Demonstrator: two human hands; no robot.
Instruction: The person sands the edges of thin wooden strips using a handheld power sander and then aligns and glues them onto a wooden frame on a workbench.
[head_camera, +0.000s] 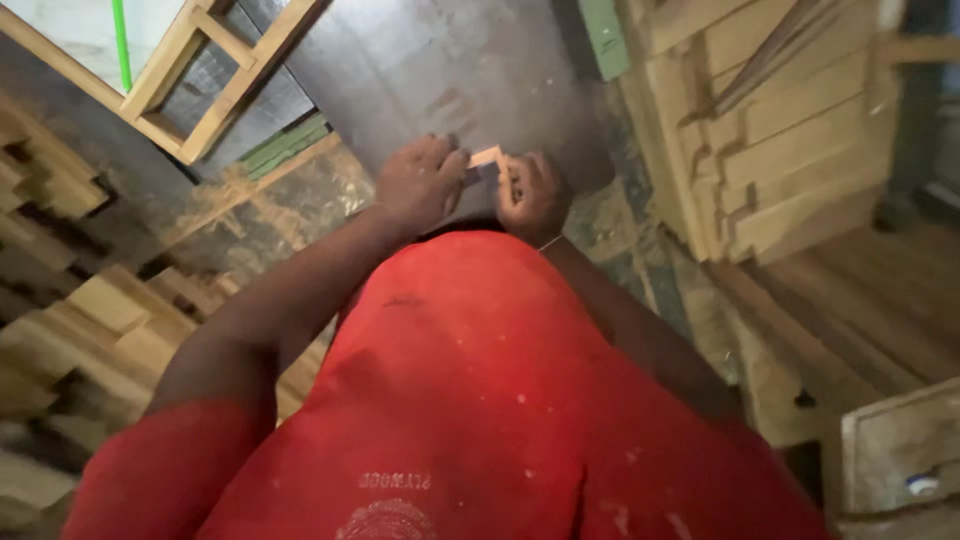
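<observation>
Gripping small pale wood block (487, 158), left hand (418, 185), right hand (532, 197).

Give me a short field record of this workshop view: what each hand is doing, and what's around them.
left hand: resting on the dark board, fingers bent, beside the small wood piece
right hand: gripping the small wood piece
clothing: red shirt
left of hands: wooden frame, stacked wood blocks
right of hands: stacked planks

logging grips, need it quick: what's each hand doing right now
Left hand: curled, fingers resting against the small pale wooden block.
Right hand: closed on the same block.
</observation>
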